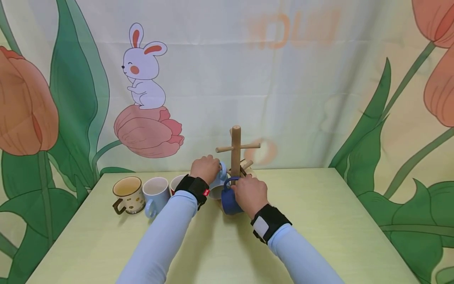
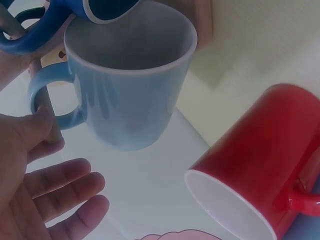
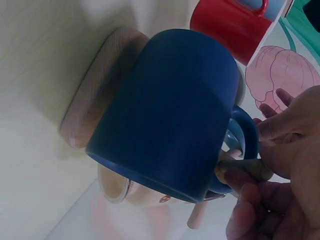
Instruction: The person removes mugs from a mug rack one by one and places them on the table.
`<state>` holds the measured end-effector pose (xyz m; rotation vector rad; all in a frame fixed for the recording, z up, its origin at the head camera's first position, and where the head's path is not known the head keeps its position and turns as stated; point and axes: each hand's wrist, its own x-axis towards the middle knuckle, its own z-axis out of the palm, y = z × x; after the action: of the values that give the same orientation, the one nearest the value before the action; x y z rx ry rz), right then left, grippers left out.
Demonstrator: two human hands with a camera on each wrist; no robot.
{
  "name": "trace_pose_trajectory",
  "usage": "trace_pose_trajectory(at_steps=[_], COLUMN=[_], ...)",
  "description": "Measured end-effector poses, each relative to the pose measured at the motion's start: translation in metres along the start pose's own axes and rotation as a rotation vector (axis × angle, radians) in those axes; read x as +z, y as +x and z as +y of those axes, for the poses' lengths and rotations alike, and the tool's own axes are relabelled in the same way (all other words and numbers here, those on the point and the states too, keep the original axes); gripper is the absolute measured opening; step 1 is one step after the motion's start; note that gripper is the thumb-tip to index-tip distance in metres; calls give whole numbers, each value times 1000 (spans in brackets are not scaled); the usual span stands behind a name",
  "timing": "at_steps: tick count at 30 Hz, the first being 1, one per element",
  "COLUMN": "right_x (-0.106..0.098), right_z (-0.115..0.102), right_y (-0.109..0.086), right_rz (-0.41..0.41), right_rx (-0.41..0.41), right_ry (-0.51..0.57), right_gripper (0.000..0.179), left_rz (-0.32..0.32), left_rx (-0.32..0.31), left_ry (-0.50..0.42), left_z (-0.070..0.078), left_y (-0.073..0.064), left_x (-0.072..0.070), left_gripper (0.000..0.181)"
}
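Note:
A wooden mug tree (image 1: 235, 154) stands toward the back of the table, its base (image 3: 95, 90) partly hidden by a dark blue mug. The left hand (image 1: 205, 169) pinches a peg's end (image 2: 51, 131) between thumb and index finger, its other fingers spread. From that peg a light blue mug (image 2: 130, 105) hangs by its handle. At the front, the right hand (image 1: 252, 195) pinches another peg (image 3: 250, 169), which passes through the handle of the dark blue mug (image 3: 165, 115).
To the left along the table stand a beige spotted mug (image 1: 129, 196), another light blue mug (image 1: 156, 192) and a red mug (image 2: 270, 150), partly behind the left wrist. A beige mug (image 3: 142, 194) is behind the tree. A printed curtain (image 1: 291, 98) hangs at the table's back edge.

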<state>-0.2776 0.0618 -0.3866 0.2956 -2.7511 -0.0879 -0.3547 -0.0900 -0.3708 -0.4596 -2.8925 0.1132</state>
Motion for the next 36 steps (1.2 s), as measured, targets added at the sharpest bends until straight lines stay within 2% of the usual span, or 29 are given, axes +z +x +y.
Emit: trace_pose_trajectory(at_steps=[4, 14, 22, 29, 36], right_x=[3, 6, 5, 5, 9], right_z=[-1, -1, 2, 14, 20], right_y=[-1, -2, -2, -2, -1], right_rz=[20, -6, 10, 15, 17], right_rx=[-11, -15, -16, 19, 36], right_ry=[7, 18, 11, 33, 70], right_gripper=[39, 37, 36, 32, 30], left_rz=[10, 63, 49, 122, 138], left_rx=[-7, -33, -37, -10, -5], left_ry=[-7, -57, -38, -59, -34], left_z=[1, 3, 2, 5, 9], left_y=[0, 2, 3, -3, -11], left_x=[2, 12, 6, -2, -2], left_gripper=[23, 14, 18, 21, 20])
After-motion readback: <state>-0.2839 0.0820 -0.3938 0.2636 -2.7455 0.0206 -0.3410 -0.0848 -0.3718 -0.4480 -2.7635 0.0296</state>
